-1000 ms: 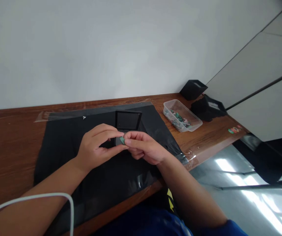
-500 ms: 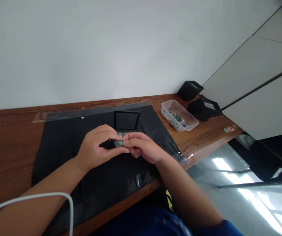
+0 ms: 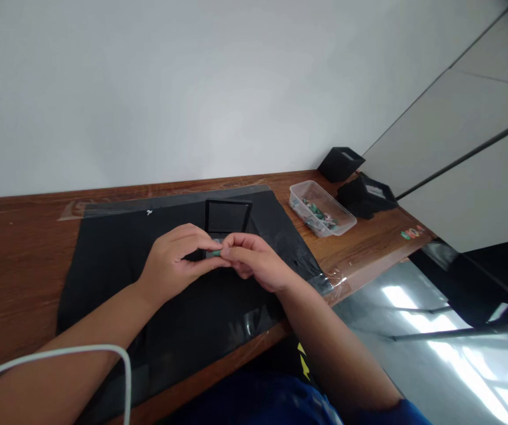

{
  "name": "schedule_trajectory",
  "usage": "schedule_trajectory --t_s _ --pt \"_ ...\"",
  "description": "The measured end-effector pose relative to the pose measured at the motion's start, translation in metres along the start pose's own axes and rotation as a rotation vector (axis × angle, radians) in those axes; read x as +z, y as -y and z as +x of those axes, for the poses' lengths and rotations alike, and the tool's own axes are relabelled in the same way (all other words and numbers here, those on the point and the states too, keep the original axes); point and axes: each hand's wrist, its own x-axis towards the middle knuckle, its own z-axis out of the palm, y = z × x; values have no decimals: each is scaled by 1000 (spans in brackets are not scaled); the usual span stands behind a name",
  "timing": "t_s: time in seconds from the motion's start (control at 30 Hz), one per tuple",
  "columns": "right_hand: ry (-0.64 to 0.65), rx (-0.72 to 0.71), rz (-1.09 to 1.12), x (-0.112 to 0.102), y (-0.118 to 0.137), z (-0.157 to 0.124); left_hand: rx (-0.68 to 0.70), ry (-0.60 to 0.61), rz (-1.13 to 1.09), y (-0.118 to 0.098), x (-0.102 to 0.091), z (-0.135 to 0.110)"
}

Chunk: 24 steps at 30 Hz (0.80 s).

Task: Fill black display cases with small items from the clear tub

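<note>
A small green piece [image 3: 214,254] is pinched between my two hands over the black mat [image 3: 169,348]; its kind is hidden by my fingers. My left hand [image 3: 176,257] curves in from the left, its thumb and fingertips meeting at the piece. From the right, my right hand [image 3: 254,260] grips the same piece's right end with thumb and forefinger. Just behind the hands stands a black box with a raised, dark-framed lid [image 3: 228,216]. My hands hide most of its lower part.
A clear plastic tub [image 3: 347,224] holds several small green and pale packets. Two black bins, one [image 3: 340,164] behind the other [image 3: 369,195], stand at the right by the wall. Colourful stickers [image 3: 412,234] lie near the table's right edge. A white cable [image 3: 72,350] crosses my left forearm.
The green piece has turned between my fingers and shows a thinner strip now. Both hands stay in nearly the same place, and the view has shifted very slightly.
</note>
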Motion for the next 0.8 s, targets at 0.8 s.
schedule_trajectory --t_s 0.8 --pt "-52 -94 52 -3 -1 1 -224 7 -55 -3 4 -5"
